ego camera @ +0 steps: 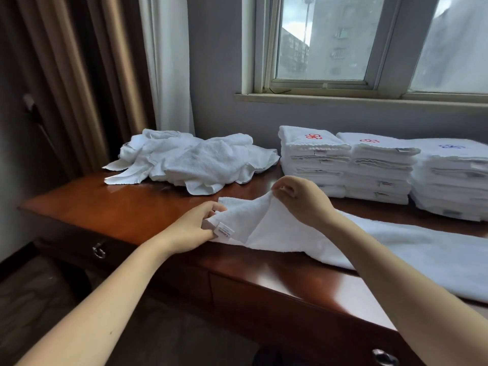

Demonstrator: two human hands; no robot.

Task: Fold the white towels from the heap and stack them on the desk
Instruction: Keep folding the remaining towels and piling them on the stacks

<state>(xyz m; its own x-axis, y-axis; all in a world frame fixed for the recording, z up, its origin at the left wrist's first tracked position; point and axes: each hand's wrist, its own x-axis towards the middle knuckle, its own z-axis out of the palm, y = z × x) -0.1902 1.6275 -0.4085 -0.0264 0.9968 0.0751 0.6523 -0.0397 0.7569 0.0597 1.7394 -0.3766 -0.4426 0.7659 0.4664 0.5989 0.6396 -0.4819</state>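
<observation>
— On the desk (137, 207), near its front edge, the towel (396, 247) lies spread; left hand (192, 231) pinches its labelled corner, right hand (301, 199) pinches the far one.
— Good: carry both across level, edges matched.

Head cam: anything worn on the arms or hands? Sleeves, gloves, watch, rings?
Nothing worn shows. Left hand and right hand are ungloved, no rings on the visible fingers. Both forearms are bare to the frame edge: no sleeve, watch or bracelet.
</observation>
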